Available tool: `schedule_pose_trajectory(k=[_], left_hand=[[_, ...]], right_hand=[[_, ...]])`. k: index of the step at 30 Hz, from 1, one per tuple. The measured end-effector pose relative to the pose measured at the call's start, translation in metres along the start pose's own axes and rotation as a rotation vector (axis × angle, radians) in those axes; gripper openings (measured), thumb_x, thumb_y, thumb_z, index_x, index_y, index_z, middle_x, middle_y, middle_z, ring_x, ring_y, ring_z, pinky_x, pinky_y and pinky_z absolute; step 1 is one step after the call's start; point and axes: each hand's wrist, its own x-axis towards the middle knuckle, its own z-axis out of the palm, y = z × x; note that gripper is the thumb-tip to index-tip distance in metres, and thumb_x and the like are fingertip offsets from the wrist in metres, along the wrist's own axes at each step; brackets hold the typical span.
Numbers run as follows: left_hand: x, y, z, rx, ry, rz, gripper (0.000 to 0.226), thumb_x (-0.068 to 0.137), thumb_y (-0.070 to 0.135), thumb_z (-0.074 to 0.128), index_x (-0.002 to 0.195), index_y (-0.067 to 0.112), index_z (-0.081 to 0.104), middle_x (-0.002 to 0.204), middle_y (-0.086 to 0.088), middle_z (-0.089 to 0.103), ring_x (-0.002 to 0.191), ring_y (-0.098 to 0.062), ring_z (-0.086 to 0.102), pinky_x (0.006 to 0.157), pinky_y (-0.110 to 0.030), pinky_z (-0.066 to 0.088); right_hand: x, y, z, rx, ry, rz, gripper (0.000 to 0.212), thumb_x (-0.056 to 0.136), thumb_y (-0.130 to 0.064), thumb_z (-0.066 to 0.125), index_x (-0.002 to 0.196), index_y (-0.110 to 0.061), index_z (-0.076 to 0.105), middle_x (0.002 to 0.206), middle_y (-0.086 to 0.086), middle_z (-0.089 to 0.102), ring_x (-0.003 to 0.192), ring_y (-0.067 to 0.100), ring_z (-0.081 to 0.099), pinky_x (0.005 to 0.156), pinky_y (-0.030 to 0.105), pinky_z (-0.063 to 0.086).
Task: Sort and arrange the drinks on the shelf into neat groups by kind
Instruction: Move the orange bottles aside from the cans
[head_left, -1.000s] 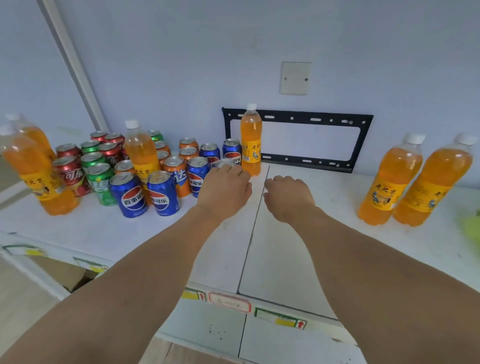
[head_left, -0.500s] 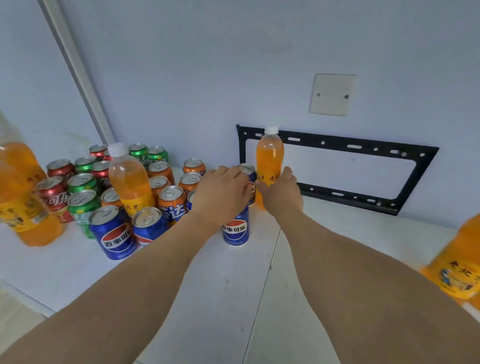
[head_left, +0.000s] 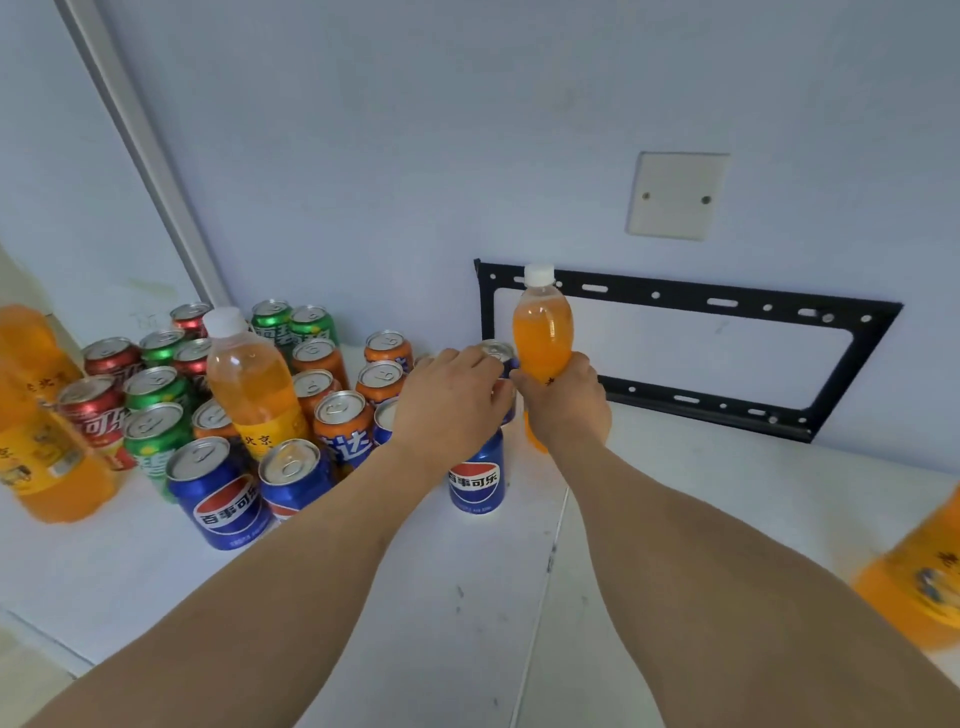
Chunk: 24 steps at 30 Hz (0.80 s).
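- An orange soda bottle (head_left: 542, 332) is gripped around its lower body by the right hand (head_left: 566, 402), close to the wall in front of a black wall bracket (head_left: 691, 353); whether its base is off the shelf (head_left: 467, 597) cannot be told.
- A blue cola can (head_left: 475, 478) is covered from above by the left hand (head_left: 451, 402), fingers curled over its top; a second blue can (head_left: 497, 353) just behind is touched at the fingertips.
- The step in hand is judged to be the parting of bottle and cans, so that each kind can be grouped.
- The bottle is best kept upright and carried toward the other orange bottles (head_left: 254, 384); the can is best slid level toward the two blue cans (head_left: 221, 493) at the front.
- Crowded neighbours (head_left: 340, 421) are best cleared gently, since a nudge could topple them.
- The bottle's label and base are hidden by the hand; the bottles at both frame edges are cut off and blurred.
- The left hand's hold is possibly only a resting touch, as the can's rim is hidden.
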Motion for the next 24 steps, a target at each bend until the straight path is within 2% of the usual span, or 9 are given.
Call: schedule_pose_trajectory(k=[3,7,11,13,15,18,20,22,24], left_hand=[[-0.006,-0.002,-0.007,-0.033,0.013,0.018,0.038,0.102,0.045,0.04,0.124,0.022,0.06,0.123,0.002,0.063,0.105,-0.017,0.058,0.086,-0.031,0.046],[-0.02,-0.01,-0.026,-0.085,0.066,0.062,0.039,0.103,0.043,0.039,0.131,0.022,0.056,0.127,0.001,0.061,0.108,-0.018,0.057,0.088,-0.032,0.046],[-0.049,-0.037,-0.04,-0.183,0.216,0.156,0.036,0.1,0.037,0.048,0.127,0.017,0.061,0.122,-0.005,0.066,0.106,-0.022,0.061,0.086,-0.034,0.048],[-0.064,-0.057,-0.044,-0.239,0.333,0.205,0.033,0.096,0.033,0.056,0.119,0.012,0.066,0.119,-0.009,0.068,0.107,-0.027,0.061,0.09,-0.04,0.049],[-0.078,-0.074,-0.047,-0.241,0.446,0.211,0.038,0.092,0.034,0.056,0.12,0.01,0.064,0.126,-0.011,0.063,0.115,-0.03,0.057,0.096,-0.044,0.047],[-0.099,-0.101,-0.053,-0.324,0.574,0.092,0.057,0.089,0.041,0.057,0.136,0.008,0.049,0.145,-0.016,0.045,0.134,-0.035,0.041,0.109,-0.048,0.035],[-0.11,-0.12,-0.057,-0.447,0.611,-0.076,0.071,0.087,0.045,0.061,0.143,0.005,0.04,0.152,-0.019,0.036,0.14,-0.037,0.033,0.112,-0.05,0.031],[-0.114,-0.139,-0.06,-0.61,0.53,-0.277,0.089,0.085,0.05,0.068,0.149,0.004,0.029,0.157,-0.02,0.026,0.145,-0.038,0.024,0.115,-0.05,0.027],[-0.111,-0.156,-0.059,-0.762,0.374,-0.446,0.107,0.08,0.053,0.074,0.155,0.004,0.015,0.161,-0.019,0.019,0.149,-0.035,0.018,0.119,-0.049,0.023]], right_hand=[[-0.021,-0.001,-0.016,-0.154,0.12,-0.054,0.068,0.08,-0.069,0.058,0.126,-0.021,0.042,0.118,0.004,0.055,0.108,0.024,0.055,0.087,0.04,0.051],[-0.059,-0.007,-0.037,-0.223,0.217,-0.07,0.068,0.079,-0.074,0.054,0.122,-0.022,0.044,0.113,0.003,0.055,0.103,0.022,0.055,0.079,0.036,0.046],[-0.107,-0.018,-0.042,-0.26,0.314,-0.043,0.068,0.076,-0.076,0.05,0.117,-0.022,0.047,0.105,0.001,0.057,0.096,0.022,0.057,0.078,0.037,0.049],[-0.133,-0.027,-0.041,-0.277,0.356,-0.034,0.07,0.075,-0.078,0.048,0.117,-0.022,0.047,0.103,0.001,0.058,0.094,0.022,0.057,0.078,0.039,0.051],[-0.158,-0.036,-0.039,-0.281,0.381,-0.013,0.072,0.074,-0.08,0.048,0.118,-0.023,0.047,0.103,-0.001,0.057,0.094,0.021,0.057,0.079,0.04,0.052],[-0.191,-0.05,-0.031,-0.25,0.392,0.022,0.072,0.072,-0.081,0.048,0.117,-0.025,0.047,0.103,-0.001,0.057,0.095,0.021,0.057,0.082,0.044,0.052],[-0.21,-0.057,-0.026,-0.248,0.386,0.046,0.071,0.072,-0.081,0.048,0.117,-0.025,0.047,0.103,-0.002,0.057,0.096,0.021,0.056,0.083,0.044,0.052],[-0.228,-0.062,-0.021,-0.255,0.369,0.068,0.069,0.073,-0.079,0.05,0.116,-0.025,0.047,0.103,-0.002,0.056,0.096,0.021,0.055,0.082,0.043,0.051],[-0.241,-0.064,-0.017,-0.266,0.363,0.085,0.068,0.073,-0.078,0.05,0.115,-0.025,0.047,0.101,-0.003,0.055,0.093,0.019,0.053,0.08,0.041,0.05]])
